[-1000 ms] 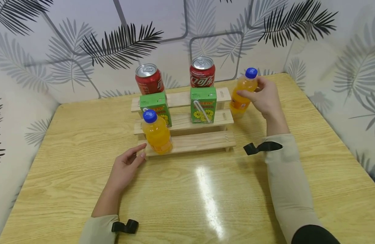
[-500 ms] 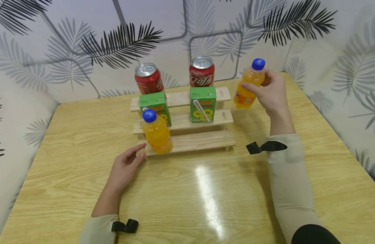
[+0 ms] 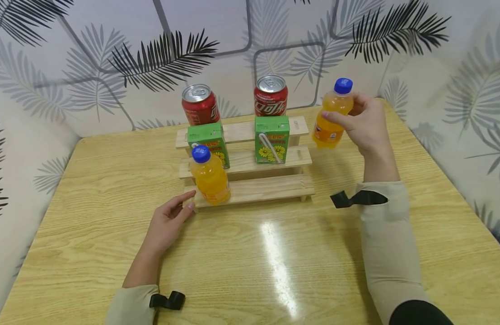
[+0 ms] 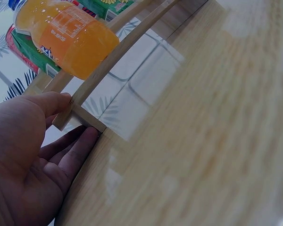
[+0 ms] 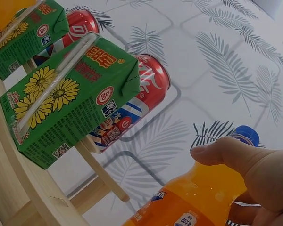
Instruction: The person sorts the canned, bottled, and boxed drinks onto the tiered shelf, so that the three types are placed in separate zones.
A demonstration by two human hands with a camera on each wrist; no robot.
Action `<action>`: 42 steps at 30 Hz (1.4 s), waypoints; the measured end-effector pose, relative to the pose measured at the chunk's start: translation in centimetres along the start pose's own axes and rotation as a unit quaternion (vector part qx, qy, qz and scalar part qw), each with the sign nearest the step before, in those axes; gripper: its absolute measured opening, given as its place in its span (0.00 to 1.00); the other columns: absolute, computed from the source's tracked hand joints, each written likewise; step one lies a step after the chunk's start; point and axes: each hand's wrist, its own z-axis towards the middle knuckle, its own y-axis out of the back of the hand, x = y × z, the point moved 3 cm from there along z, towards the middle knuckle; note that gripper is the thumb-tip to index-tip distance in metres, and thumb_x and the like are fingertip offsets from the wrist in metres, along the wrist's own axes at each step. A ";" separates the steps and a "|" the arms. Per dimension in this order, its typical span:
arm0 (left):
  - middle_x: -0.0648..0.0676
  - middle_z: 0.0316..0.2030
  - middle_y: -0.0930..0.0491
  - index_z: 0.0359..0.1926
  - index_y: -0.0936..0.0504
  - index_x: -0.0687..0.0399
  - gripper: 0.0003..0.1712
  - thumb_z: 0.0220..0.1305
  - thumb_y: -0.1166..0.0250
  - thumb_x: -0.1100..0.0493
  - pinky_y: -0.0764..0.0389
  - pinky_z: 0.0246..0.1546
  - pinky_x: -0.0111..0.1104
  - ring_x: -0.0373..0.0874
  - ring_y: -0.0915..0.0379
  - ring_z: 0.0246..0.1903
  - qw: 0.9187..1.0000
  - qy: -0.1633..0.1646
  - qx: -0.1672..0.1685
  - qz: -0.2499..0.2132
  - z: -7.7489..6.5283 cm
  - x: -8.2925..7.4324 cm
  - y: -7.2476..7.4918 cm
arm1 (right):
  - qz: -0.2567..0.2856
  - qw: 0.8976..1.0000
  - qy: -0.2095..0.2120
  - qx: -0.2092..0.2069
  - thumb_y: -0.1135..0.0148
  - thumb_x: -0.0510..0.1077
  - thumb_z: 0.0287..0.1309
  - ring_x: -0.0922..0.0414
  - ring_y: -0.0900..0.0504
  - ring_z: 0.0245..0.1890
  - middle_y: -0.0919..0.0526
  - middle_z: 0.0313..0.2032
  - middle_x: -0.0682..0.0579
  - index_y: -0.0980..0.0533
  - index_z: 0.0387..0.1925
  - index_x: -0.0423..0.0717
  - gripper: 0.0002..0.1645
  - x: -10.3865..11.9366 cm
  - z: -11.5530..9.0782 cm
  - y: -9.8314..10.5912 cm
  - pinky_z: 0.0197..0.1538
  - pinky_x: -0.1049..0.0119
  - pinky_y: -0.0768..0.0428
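My right hand [image 3: 365, 124] grips a small bottle of orange soda [image 3: 329, 131] with a blue cap, thumb across its front. The bottle is held upright, right of a three-step wooden rack [image 3: 270, 188]. My left hand [image 3: 168, 223] holds the left end of the rack's lowest step; in the left wrist view its thumb is at the plank's end and its fingers [image 4: 87, 139] are by the foot. A second orange soda bottle [image 3: 211, 180] stands at the left of that step. Green drink cartons [image 3: 271, 142] stand on the middle step, red cola cans [image 3: 270, 99] on the top one.
The rack stands on a wood-grain table [image 3: 91, 203] close to a wall [image 3: 152, 104] with a leaf pattern. In the right wrist view, the nearer carton [image 5: 70, 94] and a cola can [image 5: 148, 94] are beside the held bottle.
My right hand has raised the orange soda bottle off the table and shifted it slightly right; over the last half second it has lowered a little. My left hand has stayed put.
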 end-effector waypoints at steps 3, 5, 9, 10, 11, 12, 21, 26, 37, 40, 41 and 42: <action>0.50 0.65 0.25 0.66 0.23 0.45 0.26 0.72 0.40 0.44 0.39 0.73 0.41 0.32 0.26 0.54 1.000 0.000 0.002 -0.003 0.0 0.0 -0.1 | -0.003 1.000 -0.002 0.002 0.23 0.46 0.52 0.56 0.21 0.54 0.18 0.55 0.52 0.23 0.61 0.46 0.34 0.3 -0.2 0.1 0.66 0.51 0.26; 0.50 0.66 0.25 0.66 0.23 0.45 0.26 0.72 0.40 0.44 0.39 0.73 0.41 0.35 0.27 0.57 1.000 0.002 0.002 -0.002 0.0 0.0 -0.1 | -0.004 1.000 -0.002 0.001 0.23 0.46 0.52 0.56 0.21 0.54 0.17 0.54 0.52 0.23 0.61 0.47 0.34 0.6 -0.4 0.1 0.66 0.52 0.26; 0.50 0.64 0.24 0.66 0.23 0.44 0.25 0.72 0.40 0.43 0.38 0.72 0.41 0.39 0.30 0.61 1.000 0.004 0.001 0.003 0.0 0.0 -0.1 | -0.007 1.000 0.005 0.001 0.23 0.47 0.52 0.56 0.21 0.54 0.17 0.54 0.51 0.23 0.61 0.47 0.34 1.3 -0.8 0.3 0.65 0.55 0.25; 0.50 0.63 0.23 0.66 0.23 0.43 0.25 0.72 0.41 0.43 0.38 0.72 0.41 0.38 0.30 0.61 1.000 0.005 0.001 0.005 0.0 0.0 -0.1 | -0.011 1.000 0.005 0.001 0.23 0.47 0.53 0.56 0.21 0.54 0.17 0.55 0.51 0.23 0.61 0.47 0.34 1.5 -1.0 0.3 0.65 0.55 0.25; 0.50 0.63 0.23 0.66 0.23 0.43 0.25 0.72 0.41 0.43 0.38 0.72 0.41 0.39 0.30 0.61 1.000 0.005 0.000 0.004 0.0 0.0 -0.1 | -0.018 1.000 0.004 0.001 0.23 0.48 0.53 0.55 0.21 0.54 0.18 0.55 0.51 0.23 0.61 0.47 0.34 1.7 -1.1 0.4 0.65 0.55 0.25; 0.51 0.63 0.23 0.66 0.23 0.43 0.25 0.72 0.41 0.43 0.38 0.72 0.41 0.39 0.31 0.62 1.000 0.005 0.001 0.005 0.0 -0.1 -0.1 | -0.025 1.000 0.001 0.003 0.23 0.48 0.53 0.56 0.22 0.54 0.18 0.55 0.51 0.23 0.61 0.48 0.34 1.9 -1.3 0.4 0.64 0.55 0.25; 0.52 0.65 0.25 0.66 0.23 0.46 0.26 0.72 0.40 0.44 0.40 0.73 0.43 0.43 0.38 0.70 1.000 0.003 0.003 0.000 -0.1 -0.1 -0.1 | -0.092 0.995 -0.020 0.035 0.25 0.50 0.55 0.54 0.23 0.57 0.21 0.60 0.48 0.27 0.65 0.50 0.36 3.7 -2.9 0.6 0.65 0.51 0.25; 0.51 0.65 0.25 0.66 0.24 0.46 0.26 0.72 0.40 0.44 0.39 0.73 0.44 0.43 0.37 0.69 1.000 0.002 0.002 0.001 0.0 -0.1 -0.1 | -0.115 0.992 0.005 0.054 0.23 0.51 0.53 0.56 0.21 0.55 0.19 0.58 0.48 0.26 0.65 0.50 0.38 4.6 -3.7 0.7 0.63 0.54 0.24; 0.52 0.61 0.22 0.66 0.24 0.44 0.26 0.72 0.41 0.43 0.38 0.72 0.42 0.35 0.29 0.57 1.000 0.007 -0.001 0.008 -0.1 -0.3 -0.1 | -0.144 0.984 0.069 0.078 0.20 0.48 0.49 0.58 0.17 0.50 0.14 0.50 0.46 0.20 0.55 0.44 0.32 6.4 -5.3 0.2 0.52 0.71 0.20; 0.50 0.62 0.23 0.66 0.24 0.43 0.25 0.72 0.41 0.43 0.35 0.71 0.38 0.33 0.27 0.54 1.000 0.009 -0.002 0.012 -0.1 -0.2 -0.1 | -0.144 0.982 0.086 0.085 0.20 0.45 0.48 0.59 0.17 0.48 0.14 0.48 0.45 0.19 0.53 0.42 0.30 6.7 -5.5 -0.1 0.48 0.76 0.20; 0.50 0.62 0.23 0.66 0.24 0.43 0.25 0.72 0.41 0.43 0.35 0.70 0.36 0.33 0.26 0.52 1.000 0.009 -0.002 0.012 -0.1 -0.2 -0.1 | -0.144 0.981 0.091 0.088 0.20 0.44 0.48 0.59 0.17 0.47 0.14 0.48 0.45 0.19 0.53 0.42 0.29 6.8 -5.6 -0.1 0.47 0.76 0.21; 0.50 0.62 0.23 0.66 0.24 0.43 0.25 0.72 0.41 0.43 0.34 0.69 0.34 0.33 0.25 0.51 1.000 0.009 -0.001 0.013 -0.1 -0.3 -0.1 | -0.143 0.981 0.095 0.092 0.20 0.43 0.47 0.60 0.17 0.46 0.14 0.48 0.44 0.19 0.52 0.41 0.29 6.9 -5.7 -0.2 0.46 0.77 0.20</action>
